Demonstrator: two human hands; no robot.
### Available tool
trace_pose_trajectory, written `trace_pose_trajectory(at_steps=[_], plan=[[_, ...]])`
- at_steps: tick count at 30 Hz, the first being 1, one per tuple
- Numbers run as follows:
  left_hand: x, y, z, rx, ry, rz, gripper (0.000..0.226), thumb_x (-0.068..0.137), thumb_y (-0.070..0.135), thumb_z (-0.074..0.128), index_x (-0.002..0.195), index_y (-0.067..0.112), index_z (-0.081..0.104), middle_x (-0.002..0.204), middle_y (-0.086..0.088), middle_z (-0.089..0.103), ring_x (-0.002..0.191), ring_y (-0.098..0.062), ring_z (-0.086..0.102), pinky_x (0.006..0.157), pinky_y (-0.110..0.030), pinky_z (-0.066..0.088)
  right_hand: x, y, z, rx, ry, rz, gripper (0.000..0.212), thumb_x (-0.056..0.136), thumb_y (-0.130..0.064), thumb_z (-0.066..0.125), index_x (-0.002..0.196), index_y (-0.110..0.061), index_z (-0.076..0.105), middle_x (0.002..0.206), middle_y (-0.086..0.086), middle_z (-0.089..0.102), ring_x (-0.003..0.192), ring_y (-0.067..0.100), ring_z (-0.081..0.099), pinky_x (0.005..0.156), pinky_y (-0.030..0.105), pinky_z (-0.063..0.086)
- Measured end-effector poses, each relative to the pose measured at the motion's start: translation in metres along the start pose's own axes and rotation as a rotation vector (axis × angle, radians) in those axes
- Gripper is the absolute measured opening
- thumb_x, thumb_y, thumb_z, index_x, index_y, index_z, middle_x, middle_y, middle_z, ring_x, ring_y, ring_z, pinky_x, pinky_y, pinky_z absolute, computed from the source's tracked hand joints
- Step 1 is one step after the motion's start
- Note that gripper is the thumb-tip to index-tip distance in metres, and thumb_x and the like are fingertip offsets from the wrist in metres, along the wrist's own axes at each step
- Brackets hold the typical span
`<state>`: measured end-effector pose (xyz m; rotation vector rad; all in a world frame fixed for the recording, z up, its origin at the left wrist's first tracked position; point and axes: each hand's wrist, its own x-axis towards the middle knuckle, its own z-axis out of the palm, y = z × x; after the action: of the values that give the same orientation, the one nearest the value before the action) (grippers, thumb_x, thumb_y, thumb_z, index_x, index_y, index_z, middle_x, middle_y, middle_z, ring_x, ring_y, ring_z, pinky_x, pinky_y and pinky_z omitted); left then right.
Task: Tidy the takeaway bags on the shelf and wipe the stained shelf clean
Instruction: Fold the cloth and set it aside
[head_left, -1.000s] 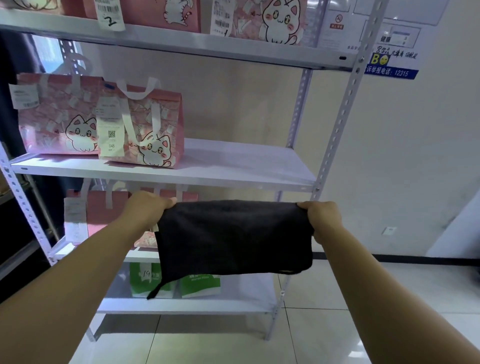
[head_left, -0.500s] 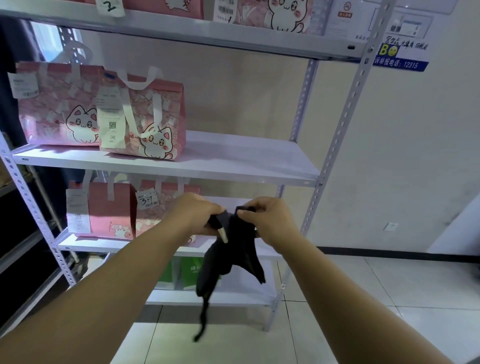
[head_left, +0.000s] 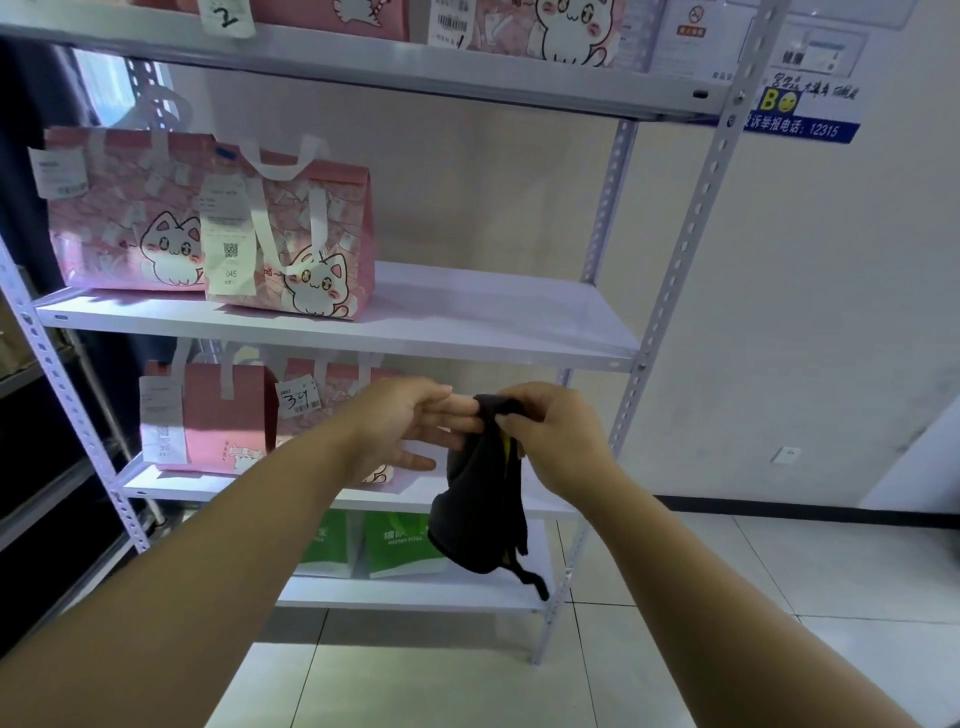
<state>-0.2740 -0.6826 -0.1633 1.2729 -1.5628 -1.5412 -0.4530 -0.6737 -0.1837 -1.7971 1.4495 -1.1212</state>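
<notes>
A dark cloth (head_left: 480, 512) hangs folded in front of the white metal shelf unit. My right hand (head_left: 545, 436) pinches its top edge. My left hand (head_left: 410, 431) is flat beside it, fingers stretched out and touching the cloth's top. Two pink cat-print takeaway bags (head_left: 291, 244) (head_left: 124, 208) stand at the left of the middle shelf (head_left: 493, 317), whose right half is bare. Two more pink bags (head_left: 208, 415) sit on the shelf below, partly behind my left arm. Green and white bags (head_left: 400, 543) stand on the bottom shelf.
More pink cat bags (head_left: 550, 26) line the top shelf. The unit's perforated right front post (head_left: 670, 291) runs down beside my right hand. A cream wall with a blue sign (head_left: 800, 124) is behind. Pale floor tiles (head_left: 727, 597) spread to the right.
A second ago both hands held the cloth stretched wide. They came together and folded it. My left hand has since opened flat, and the cloth now hangs from my right hand.
</notes>
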Motion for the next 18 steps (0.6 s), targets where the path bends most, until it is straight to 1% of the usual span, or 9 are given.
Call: trace_pose_trajectory(at_steps=[2,4,6,7,10,12,14,16,18], plan=[[-0.001,-0.002,-0.002,0.007,0.002,0.043,0.037,0.097,0.027,0.035,0.11,0.017,0.067,0.104,0.0,0.073,0.099,-0.018,0.066,0.081,-0.038,0.048,0.002,-0.001,-0.004,0.033,-0.006,-0.004,0.023,0.087,-0.004,0.055,0.092,-0.023,0.068,0.081,-0.004,0.067,0.078,0.015,0.063,0.071,0.029,0.052],[0.0,-0.006,-0.003,0.035,0.126,0.11,0.024,0.094,0.022,0.045,0.103,0.021,0.067,0.098,0.0,0.072,0.092,-0.02,0.065,0.077,-0.035,0.05,0.002,-0.003,-0.009,0.038,-0.019,-0.02,0.026,0.086,-0.002,0.052,0.088,-0.024,0.066,0.083,-0.003,0.066,0.081,0.018,0.062,0.075,0.035,0.052],[0.005,-0.014,-0.009,0.196,0.268,0.168,0.015,0.089,0.019,0.057,0.1,0.028,0.062,0.101,0.0,0.064,0.091,-0.018,0.059,0.071,-0.03,0.048,0.0,-0.004,-0.014,0.029,-0.018,-0.046,0.027,0.087,-0.004,0.048,0.086,-0.025,0.065,0.081,-0.003,0.065,0.079,0.017,0.061,0.072,0.031,0.051],[0.008,-0.019,-0.012,0.312,0.286,0.181,0.02,0.085,0.02,0.063,0.1,0.032,0.059,0.105,0.002,0.059,0.094,-0.016,0.055,0.07,-0.028,0.044,-0.001,-0.005,-0.016,0.043,-0.01,-0.053,0.028,0.087,-0.006,0.047,0.084,-0.026,0.066,0.081,-0.003,0.066,0.078,0.016,0.061,0.07,0.029,0.051],[0.013,-0.031,-0.017,0.574,0.224,0.187,0.026,0.076,0.03,0.073,0.094,0.041,0.058,0.114,0.009,0.053,0.105,-0.014,0.05,0.079,-0.031,0.039,-0.002,-0.006,-0.025,0.151,0.013,-0.056,0.033,0.086,-0.004,0.045,0.079,-0.028,0.067,0.073,-0.007,0.066,0.07,0.01,0.06,0.064,0.023,0.049],[0.012,-0.033,-0.017,0.567,0.153,0.2,0.02,0.074,0.035,0.075,0.086,0.042,0.061,0.11,0.014,0.059,0.101,-0.011,0.058,0.081,-0.034,0.045,-0.002,-0.006,-0.03,0.173,0.031,-0.056,0.034,0.086,-0.003,0.045,0.077,-0.027,0.068,0.072,-0.009,0.067,0.068,0.007,0.06,0.064,0.021,0.05],[0.012,-0.033,-0.017,0.552,0.109,0.201,0.018,0.071,0.034,0.077,0.08,0.04,0.062,0.102,0.016,0.063,0.087,-0.008,0.065,0.078,-0.035,0.052,-0.002,-0.005,-0.034,0.171,0.041,-0.054,0.035,0.086,-0.002,0.045,0.077,-0.027,0.068,0.072,-0.009,0.067,0.069,0.006,0.061,0.065,0.022,0.052],[0.012,-0.03,-0.016,0.581,0.131,0.204,0.017,0.07,0.03,0.078,0.076,0.032,0.063,0.094,0.013,0.065,0.082,-0.011,0.065,0.073,-0.035,0.054,-0.002,-0.003,-0.038,0.175,0.03,-0.07,0.038,0.086,-0.002,0.046,0.075,-0.03,0.069,0.072,-0.011,0.068,0.07,0.006,0.061,0.065,0.021,0.051],[0.012,-0.023,-0.015,0.597,0.227,0.295,0.014,0.073,0.026,0.075,0.074,0.029,0.061,0.087,0.011,0.065,0.081,-0.014,0.063,0.066,-0.029,0.05,-0.002,0.0,-0.045,0.222,0.027,-0.108,0.039,0.085,-0.001,0.045,0.076,-0.031,0.069,0.073,-0.011,0.068,0.072,0.008,0.062,0.068,0.025,0.052]])
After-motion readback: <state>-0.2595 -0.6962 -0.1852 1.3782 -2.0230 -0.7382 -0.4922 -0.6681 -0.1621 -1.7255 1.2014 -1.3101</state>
